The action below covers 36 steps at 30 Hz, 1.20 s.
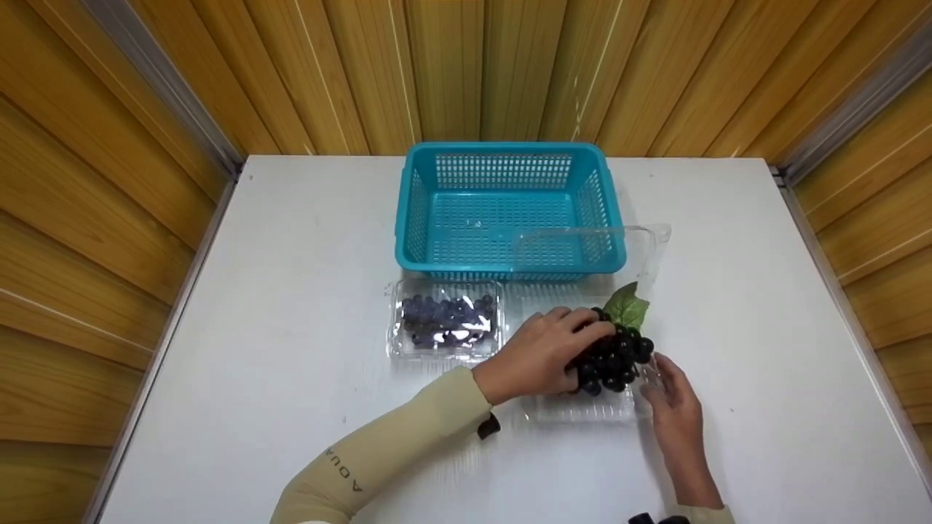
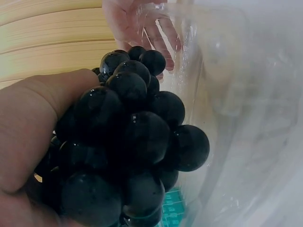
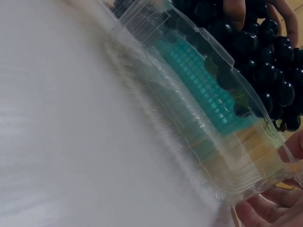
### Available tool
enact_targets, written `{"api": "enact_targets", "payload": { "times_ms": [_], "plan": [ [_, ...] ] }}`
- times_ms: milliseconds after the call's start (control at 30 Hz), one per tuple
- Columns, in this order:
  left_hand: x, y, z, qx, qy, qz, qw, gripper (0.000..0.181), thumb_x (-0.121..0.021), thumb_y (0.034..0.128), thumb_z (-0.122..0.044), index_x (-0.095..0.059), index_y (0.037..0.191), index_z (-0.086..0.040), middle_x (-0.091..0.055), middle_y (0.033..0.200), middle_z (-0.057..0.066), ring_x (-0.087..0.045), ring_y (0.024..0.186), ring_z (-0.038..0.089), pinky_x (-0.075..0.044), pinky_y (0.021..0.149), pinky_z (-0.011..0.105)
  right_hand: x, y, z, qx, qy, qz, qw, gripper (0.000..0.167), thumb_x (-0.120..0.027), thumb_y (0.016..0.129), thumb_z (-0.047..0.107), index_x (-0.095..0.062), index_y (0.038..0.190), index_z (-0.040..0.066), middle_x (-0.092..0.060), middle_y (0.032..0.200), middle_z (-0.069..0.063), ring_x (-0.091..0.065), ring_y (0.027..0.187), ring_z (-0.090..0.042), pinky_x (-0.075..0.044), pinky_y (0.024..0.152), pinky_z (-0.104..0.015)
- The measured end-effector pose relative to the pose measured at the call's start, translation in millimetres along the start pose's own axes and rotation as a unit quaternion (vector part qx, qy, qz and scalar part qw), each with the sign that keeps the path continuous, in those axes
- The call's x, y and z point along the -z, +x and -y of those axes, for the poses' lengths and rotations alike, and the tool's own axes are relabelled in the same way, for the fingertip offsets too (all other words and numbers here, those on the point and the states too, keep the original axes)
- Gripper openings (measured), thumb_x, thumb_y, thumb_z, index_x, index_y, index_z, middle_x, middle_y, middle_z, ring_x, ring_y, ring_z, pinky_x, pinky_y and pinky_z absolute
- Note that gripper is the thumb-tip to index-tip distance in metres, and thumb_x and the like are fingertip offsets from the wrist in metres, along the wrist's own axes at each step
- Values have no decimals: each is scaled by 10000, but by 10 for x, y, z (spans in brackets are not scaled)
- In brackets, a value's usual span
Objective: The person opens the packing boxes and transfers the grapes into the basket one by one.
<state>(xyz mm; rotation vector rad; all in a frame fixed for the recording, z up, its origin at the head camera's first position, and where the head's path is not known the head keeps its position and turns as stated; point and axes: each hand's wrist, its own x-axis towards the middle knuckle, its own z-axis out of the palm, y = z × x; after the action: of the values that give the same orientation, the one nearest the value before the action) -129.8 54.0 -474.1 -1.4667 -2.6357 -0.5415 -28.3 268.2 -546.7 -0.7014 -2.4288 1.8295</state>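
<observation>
A bunch of dark grapes (image 1: pixel 615 362) with a green leaf (image 1: pixel 626 308) is gripped by the left hand (image 1: pixel 542 353), above an opened clear plastic box (image 1: pixel 582 411). The left wrist view shows the thumb of the left hand (image 2: pixel 28 123) against the grapes (image 2: pixel 147 137). At the box's right side, the right hand (image 1: pixel 677 415) pinches its edge; in the right wrist view the fingers of the right hand (image 3: pixel 274 205) hold a corner of the clear box (image 3: pixel 189 127), with the grapes (image 3: pixel 265 71) over its rim. The raised lid (image 1: pixel 644 251) overlaps the basket's front corner.
A blue-green plastic basket (image 1: pixel 510 269) stands at the back of the white table (image 1: pixel 291 349). In front of it, left of the opened box, sits a closed clear box (image 1: pixel 445 353) holding dark grapes (image 1: pixel 444 313). Wood-patterned walls (image 1: pixel 480 73) border the table's back and sides.
</observation>
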Motion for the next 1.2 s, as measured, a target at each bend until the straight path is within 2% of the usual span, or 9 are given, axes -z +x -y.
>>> {"api": "enact_targets", "payload": {
  "times_ms": [100,267,333,533,767,1100,1167,1200],
  "plan": [
    [25,1,-11,22,5,11,10000,759,-802,737,-333,-424,1393,-289,-519,1329,-42,-554,1167,165,-540,875,344,3,-4,-6,109,123,-1,9999,506,-448,1015,122,-310,1500,85,-372,1514,-69,-416,1192,111,-406,924,-33],
    [46,-1,-18,38,19,10,10000,766,-806,735,-341,-425,1397,-290,-510,1354,-38,-548,1187,171,-535,890,346,10,-13,-7,209,290,2,9994,490,-432,1019,112,-314,1491,56,-366,1493,-83,-441,1146,159,-429,924,-53],
    [50,-3,-17,33,1,-6,10000,766,-806,734,-332,-427,1398,-287,-508,1358,-37,-546,1187,170,-535,893,346,16,-15,-6,211,256,-15,9994,490,-437,1016,106,-321,1489,56,-372,1503,-92,-444,1162,143,-427,924,-51],
    [68,-6,-17,9,21,-90,10000,760,-800,739,-332,-427,1399,-282,-503,1373,-29,-540,1197,170,-534,904,349,41,-16,0,96,23,51,9999,512,-444,1014,110,-300,1506,83,-358,1540,-96,-417,1307,-30,-396,929,-25],
    [84,-5,-16,-17,39,-201,9998,745,-796,749,-352,-427,1393,-284,-505,1365,-27,-547,1197,174,-523,941,352,67,-36,1,107,142,101,9998,517,-457,1020,152,-297,1507,85,-364,1529,-99,-427,1185,107,-393,935,-26],
    [118,-6,-24,-1,59,-159,9999,743,-791,748,-307,-424,1394,-285,-499,1384,-22,-547,1204,184,-533,914,355,87,-57,24,0,-247,92,9997,536,-457,1022,201,-276,1518,107,-367,1541,-90,-371,1393,-173,-362,935,-14],
    [125,-8,-28,1,81,-174,9998,741,-793,745,-308,-427,1390,-284,-500,1386,-20,-550,1208,188,-534,909,359,91,-60,23,22,-301,114,9995,540,-453,1024,206,-265,1521,108,-368,1540,-87,-367,1396,-183,-357,936,-11],
    [128,-9,-31,-3,96,-189,9998,741,-794,744,-308,-429,1388,-283,-502,1386,-19,-552,1208,190,-535,905,358,90,-62,21,15,-358,102,9993,537,-449,1026,207,-265,1521,112,-374,1536,-79,-380,1380,-144,-355,936,-9]
  ]
}}
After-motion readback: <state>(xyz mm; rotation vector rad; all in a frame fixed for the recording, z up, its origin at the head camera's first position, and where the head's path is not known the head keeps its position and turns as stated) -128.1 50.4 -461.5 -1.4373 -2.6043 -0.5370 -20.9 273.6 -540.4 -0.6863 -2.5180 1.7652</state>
